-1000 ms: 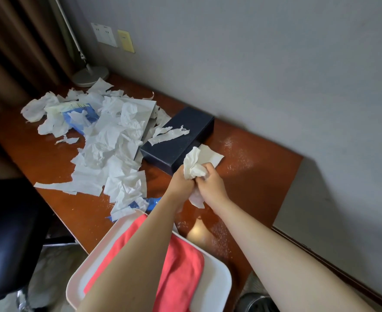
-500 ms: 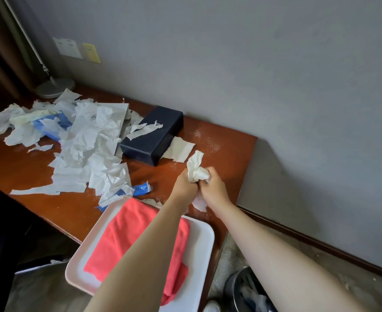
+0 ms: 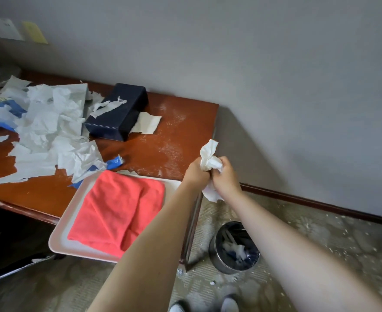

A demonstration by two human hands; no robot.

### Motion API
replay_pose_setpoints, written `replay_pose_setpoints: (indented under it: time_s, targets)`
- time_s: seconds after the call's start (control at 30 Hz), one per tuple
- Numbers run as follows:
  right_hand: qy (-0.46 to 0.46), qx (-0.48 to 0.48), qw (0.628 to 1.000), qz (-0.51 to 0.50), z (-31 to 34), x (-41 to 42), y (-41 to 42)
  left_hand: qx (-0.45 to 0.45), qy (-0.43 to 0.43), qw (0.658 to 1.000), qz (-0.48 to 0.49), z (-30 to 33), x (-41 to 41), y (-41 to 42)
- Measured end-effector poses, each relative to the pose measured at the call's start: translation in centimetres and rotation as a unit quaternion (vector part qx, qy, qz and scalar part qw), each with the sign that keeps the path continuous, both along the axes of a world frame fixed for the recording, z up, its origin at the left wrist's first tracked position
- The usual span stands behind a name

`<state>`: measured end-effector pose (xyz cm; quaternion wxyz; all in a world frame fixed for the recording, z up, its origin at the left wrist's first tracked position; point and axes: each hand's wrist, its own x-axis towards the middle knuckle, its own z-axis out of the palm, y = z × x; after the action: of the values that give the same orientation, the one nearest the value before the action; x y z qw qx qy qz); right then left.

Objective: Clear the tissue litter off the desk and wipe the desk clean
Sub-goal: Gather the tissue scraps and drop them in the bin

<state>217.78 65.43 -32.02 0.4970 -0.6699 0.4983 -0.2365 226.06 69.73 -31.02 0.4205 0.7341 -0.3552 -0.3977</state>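
Tissue wad [image 3: 209,160], white and crumpled, gripped between both hands at the desk's right end, over the desk edge; one tail sticks up above the fists, another hangs below them. Left hand [image 3: 196,172] curled round the wad's left side. Right hand [image 3: 226,176] curled round its right side, fingers closed on paper. Both forearms stretch in from the bottom of the view.

Desk [image 3: 163,140]: red-brown top, dusted with pale specks near the right end. Tissue litter [image 3: 48,136] heaped across the left half, torn white sheets overlapping, with blue packaging [image 3: 3,112] showing among them. Dark blue tissue box [image 3: 118,113] near the wall, a torn strip lying on its lid; one loose tissue sheet [image 3: 146,123] touches its right side.

White tray [image 3: 60,239] at the near edge, overhanging it, carries a folded pink-red cloth [image 3: 118,210].

On the floor just right of the desk stands a metal bin [image 3: 233,247], dark liner, white scraps inside. Paper bits scattered on the carpet
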Motion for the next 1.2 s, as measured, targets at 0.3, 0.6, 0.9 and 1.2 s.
replay_pose_setpoints:
  time_s: [0.3, 0.6, 0.9, 1.2]
  targets:
    - [0.028, 0.021, 0.999, -0.027, -3.3, -9.1, -1.6, 0.033, 0.019, 0.999, -0.029, -3.5, -8.7, -2.4]
    - [0.028, 0.048, 0.998, -0.036, -8.1, -16.8, -3.8, 0.073, 0.013, 0.997, -0.032, -7.9, -16.5, -4.7]
    - [0.054, 0.08, 0.993, -0.065, -17.6, -19.9, -3.8, 0.129, 0.004, 0.99, -0.05, -17.4, -19.5, -5.5]
    - [0.12, 0.091, 0.981, -0.122, -37.4, -20.8, -2.2, 0.185, -0.007, 0.979, -0.081, -37.1, -20.9, -4.5]
